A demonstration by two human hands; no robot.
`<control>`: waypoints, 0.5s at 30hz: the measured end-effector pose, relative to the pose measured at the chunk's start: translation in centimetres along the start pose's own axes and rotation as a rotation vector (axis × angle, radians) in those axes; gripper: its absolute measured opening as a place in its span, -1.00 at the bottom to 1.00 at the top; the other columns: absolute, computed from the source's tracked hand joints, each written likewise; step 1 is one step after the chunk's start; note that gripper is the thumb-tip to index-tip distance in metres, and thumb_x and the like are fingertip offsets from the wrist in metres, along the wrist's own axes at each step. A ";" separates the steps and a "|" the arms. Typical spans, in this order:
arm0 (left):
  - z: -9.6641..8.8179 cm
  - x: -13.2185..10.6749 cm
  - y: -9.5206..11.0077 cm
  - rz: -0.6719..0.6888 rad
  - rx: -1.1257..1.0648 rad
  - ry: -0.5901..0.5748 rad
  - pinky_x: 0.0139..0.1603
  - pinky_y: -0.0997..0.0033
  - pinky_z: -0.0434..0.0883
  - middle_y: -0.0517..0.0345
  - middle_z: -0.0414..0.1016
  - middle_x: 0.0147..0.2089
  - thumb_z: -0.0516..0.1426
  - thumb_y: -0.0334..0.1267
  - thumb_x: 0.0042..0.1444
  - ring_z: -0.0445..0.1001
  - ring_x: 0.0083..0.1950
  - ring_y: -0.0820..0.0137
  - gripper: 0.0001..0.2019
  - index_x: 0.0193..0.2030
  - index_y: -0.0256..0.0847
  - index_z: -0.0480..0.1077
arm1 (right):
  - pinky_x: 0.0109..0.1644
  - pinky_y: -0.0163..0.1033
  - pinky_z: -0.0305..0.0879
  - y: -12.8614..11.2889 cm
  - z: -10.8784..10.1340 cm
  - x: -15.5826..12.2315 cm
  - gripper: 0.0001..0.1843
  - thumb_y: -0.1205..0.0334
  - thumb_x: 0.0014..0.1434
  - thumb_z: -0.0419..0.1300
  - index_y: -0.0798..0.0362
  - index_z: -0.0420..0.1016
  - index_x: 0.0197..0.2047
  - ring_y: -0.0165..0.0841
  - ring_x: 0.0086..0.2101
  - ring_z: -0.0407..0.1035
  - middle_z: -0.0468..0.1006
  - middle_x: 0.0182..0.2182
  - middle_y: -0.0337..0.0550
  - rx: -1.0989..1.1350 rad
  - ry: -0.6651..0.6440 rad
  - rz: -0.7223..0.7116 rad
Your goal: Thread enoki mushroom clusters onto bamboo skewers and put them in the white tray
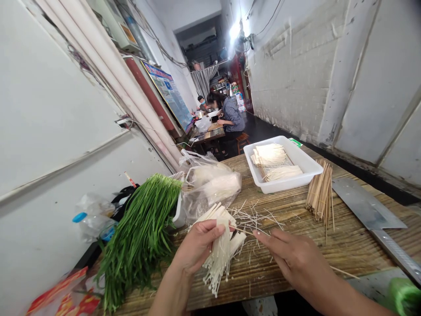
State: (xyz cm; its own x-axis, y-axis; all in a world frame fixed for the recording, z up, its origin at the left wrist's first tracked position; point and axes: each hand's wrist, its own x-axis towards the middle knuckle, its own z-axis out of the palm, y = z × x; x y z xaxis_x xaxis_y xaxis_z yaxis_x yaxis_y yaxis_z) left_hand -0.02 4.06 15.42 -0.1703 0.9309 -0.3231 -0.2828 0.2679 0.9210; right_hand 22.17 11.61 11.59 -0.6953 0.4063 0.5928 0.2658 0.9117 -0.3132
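My left hand [197,245] is closed around a bunch of white enoki mushrooms [221,254], caps hanging down toward me. My right hand [289,256] pinches a thin bamboo skewer [344,272]; its tip points at the bunch near the left fingers, and the other end sticks out past my wrist. Both hands hover over a wooden table [296,219]. Loose mushroom strands [256,217] lie scattered just beyond the hands.
A white tray [296,156] holds skewered enoki. Beside it lies a pile of bamboo skewers [320,193] and a cleaver [368,210]. A bundle of green chives [141,232] and a plastic bag of enoki [210,184] sit left. People sit at a far table [226,116].
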 end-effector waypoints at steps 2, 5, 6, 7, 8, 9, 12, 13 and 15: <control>0.0 0.1 -0.1 0.009 -0.002 -0.007 -0.22 0.46 0.35 0.02 0.57 -0.37 0.29 -0.22 -0.09 0.47 -0.33 0.40 -0.78 -0.30 -0.31 0.57 | -0.51 -0.29 0.24 -0.1 -0.1 0.0 -0.61 0.46 0.23 -0.10 0.13 0.40 0.04 -0.35 -0.54 0.37 0.45 -0.48 -0.15 0.006 -0.007 0.005; 0.0 0.3 -0.1 0.014 0.006 -0.025 -0.23 0.49 0.34 0.04 0.57 -0.40 0.28 -0.22 -0.07 0.46 -0.36 0.43 -0.78 -0.28 -0.30 0.57 | -0.49 -0.29 0.25 -0.2 -0.1 0.0 -0.60 0.47 0.22 -0.11 0.11 0.41 0.03 -0.36 -0.53 0.38 0.46 -0.47 -0.14 0.016 -0.018 0.021; 0.0 0.3 -0.1 0.015 0.009 -0.029 -0.24 0.49 0.34 0.04 0.57 -0.40 0.28 -0.22 -0.07 0.45 -0.36 0.43 -0.77 -0.28 -0.30 0.57 | -0.49 -0.30 0.25 -0.3 -0.1 0.1 -0.59 0.48 0.22 -0.11 0.10 0.41 0.03 -0.36 -0.53 0.38 0.46 -0.46 -0.14 0.021 -0.019 0.028; 0.1 0.3 -0.1 0.018 0.010 -0.028 -0.23 0.49 0.34 0.04 0.57 -0.41 0.28 -0.21 -0.07 0.45 -0.37 0.43 -0.77 -0.28 -0.30 0.57 | -0.49 -0.31 0.24 -0.4 -0.1 0.2 -0.59 0.48 0.22 -0.11 0.10 0.41 0.02 -0.37 -0.53 0.37 0.46 -0.46 -0.14 0.024 -0.018 0.036; 0.2 0.3 -0.1 0.023 0.009 -0.026 -0.23 0.48 0.34 0.04 0.57 -0.41 0.28 -0.21 -0.07 0.45 -0.37 0.43 -0.77 -0.28 -0.30 0.57 | -0.49 -0.31 0.24 -0.5 -0.1 0.4 -0.59 0.48 0.22 -0.11 0.09 0.41 0.02 -0.37 -0.53 0.37 0.46 -0.46 -0.15 0.025 -0.016 0.045; 0.4 0.3 -0.2 0.025 0.006 -0.025 -0.22 0.47 0.34 0.04 0.57 -0.41 0.28 -0.21 -0.08 0.45 -0.37 0.42 -0.77 -0.28 -0.30 0.57 | -0.49 -0.31 0.24 -0.6 -0.1 0.6 -0.60 0.47 0.22 -0.11 0.09 0.42 0.01 -0.37 -0.53 0.37 0.46 -0.46 -0.14 0.027 -0.015 0.053; 0.9 0.5 -0.3 0.017 -0.008 -0.035 -0.19 0.42 0.34 0.03 0.56 -0.41 0.30 -0.20 -0.12 0.45 -0.38 0.40 -0.75 -0.30 -0.32 0.57 | -0.47 -0.32 0.25 -1.0 -0.1 1.3 -0.60 0.48 0.21 -0.10 0.07 0.43 0.01 -0.36 -0.51 0.38 0.47 -0.46 -0.14 0.058 -0.031 0.080; 1.1 0.6 -0.4 0.011 -0.011 -0.038 -0.19 0.41 0.34 0.03 0.56 -0.42 0.31 -0.20 -0.13 0.45 -0.38 0.40 -0.74 -0.30 -0.32 0.57 | -0.45 -0.32 0.27 -1.1 -0.1 1.5 -0.59 0.48 0.20 -0.09 0.07 0.42 0.01 -0.36 -0.50 0.39 0.48 -0.46 -0.14 0.083 -0.034 0.091; 1.3 0.7 -0.6 0.008 -0.020 -0.033 -0.21 0.40 0.34 0.03 0.55 -0.43 0.32 -0.18 -0.16 0.45 -0.39 0.39 -0.72 -0.31 -0.32 0.57 | -0.41 -0.31 0.30 -1.1 0.0 1.8 -0.58 0.48 0.21 -0.08 0.04 0.42 0.03 -0.36 -0.47 0.41 0.50 -0.44 -0.14 0.147 -0.029 0.109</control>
State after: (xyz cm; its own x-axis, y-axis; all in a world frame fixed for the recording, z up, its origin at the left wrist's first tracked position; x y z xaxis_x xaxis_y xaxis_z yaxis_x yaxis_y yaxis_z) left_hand 1.28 4.90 14.97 -0.1410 0.9408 -0.3081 -0.3008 0.2558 0.9187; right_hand 20.57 11.31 12.98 -0.6869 0.4987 0.5287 0.2415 0.8427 -0.4811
